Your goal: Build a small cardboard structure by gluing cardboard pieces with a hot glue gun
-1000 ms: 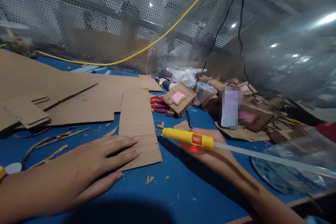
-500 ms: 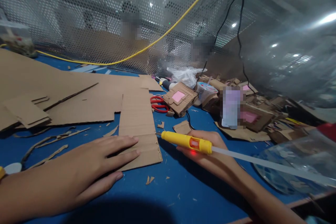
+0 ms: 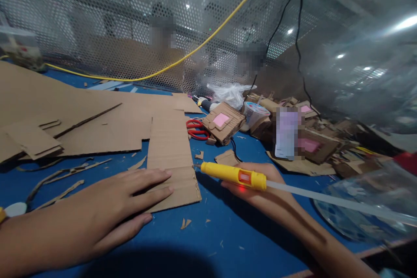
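My left hand (image 3: 130, 200) lies flat with fingers apart on the near end of a cardboard strip (image 3: 169, 143), pressing it against the blue table (image 3: 182, 247). A yellow hot glue gun (image 3: 228, 174) is gripped in my right hand (image 3: 257, 186). Its nozzle points left and meets, or nearly meets, the strip's right edge. Small shiny bits that look like glue run down that edge toward the near corner. A long translucent glue stick (image 3: 325, 200) sticks out of the gun's back, and a red light glows under its body.
A large cardboard sheet (image 3: 107, 134) spreads over the left side. Red-handled scissors (image 3: 197, 130) and a small cardboard box with a pink square (image 3: 224, 121) lie beyond the strip. A phone (image 3: 286, 134) leans at right amid cardboard pieces. A yellow cable (image 3: 182, 58) crosses the mesh screen (image 3: 130, 21).
The glue gun and my right hand have shifted very slightly to the right. My left hand and the cardboard strip stay in place.
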Demonstrator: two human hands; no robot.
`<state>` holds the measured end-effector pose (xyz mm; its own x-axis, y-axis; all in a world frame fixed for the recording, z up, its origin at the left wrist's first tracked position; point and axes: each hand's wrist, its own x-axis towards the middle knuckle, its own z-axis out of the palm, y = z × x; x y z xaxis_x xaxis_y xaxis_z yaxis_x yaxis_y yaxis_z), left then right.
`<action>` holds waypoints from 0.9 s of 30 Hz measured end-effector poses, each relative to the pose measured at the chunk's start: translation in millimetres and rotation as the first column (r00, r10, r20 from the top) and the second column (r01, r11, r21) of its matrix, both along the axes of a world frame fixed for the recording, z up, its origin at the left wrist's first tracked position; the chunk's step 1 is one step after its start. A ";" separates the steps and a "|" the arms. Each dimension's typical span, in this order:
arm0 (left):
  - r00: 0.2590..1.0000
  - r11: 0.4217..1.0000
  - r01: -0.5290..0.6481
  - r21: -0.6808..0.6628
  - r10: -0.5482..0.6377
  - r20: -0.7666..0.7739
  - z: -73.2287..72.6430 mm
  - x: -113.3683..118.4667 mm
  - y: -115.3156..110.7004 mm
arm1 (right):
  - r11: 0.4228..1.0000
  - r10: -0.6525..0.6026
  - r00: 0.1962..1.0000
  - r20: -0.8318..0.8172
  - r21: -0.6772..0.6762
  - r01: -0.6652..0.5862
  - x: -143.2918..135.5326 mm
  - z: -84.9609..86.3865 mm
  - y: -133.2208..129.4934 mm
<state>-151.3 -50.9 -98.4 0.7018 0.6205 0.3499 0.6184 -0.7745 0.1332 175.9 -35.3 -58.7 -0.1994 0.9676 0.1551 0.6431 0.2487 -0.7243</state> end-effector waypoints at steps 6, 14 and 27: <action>1.000 1.000 -0.001 0.011 0.001 0.013 -1.4 -0.2 -0.2 | 0.998 0.023 1.000 -0.019 -0.058 -0.024 -1.5 1.3 0.1; 1.000 1.000 0.002 0.005 -0.002 0.005 -1.2 0.2 0.1 | 1.000 0.013 0.998 0.067 -0.025 -0.012 -1.9 1.2 -1.8; 1.000 1.000 0.004 0.003 -0.004 0.020 -0.7 0.7 -0.4 | 0.999 -0.001 0.992 0.124 0.039 -0.004 -0.3 -2.6 -2.7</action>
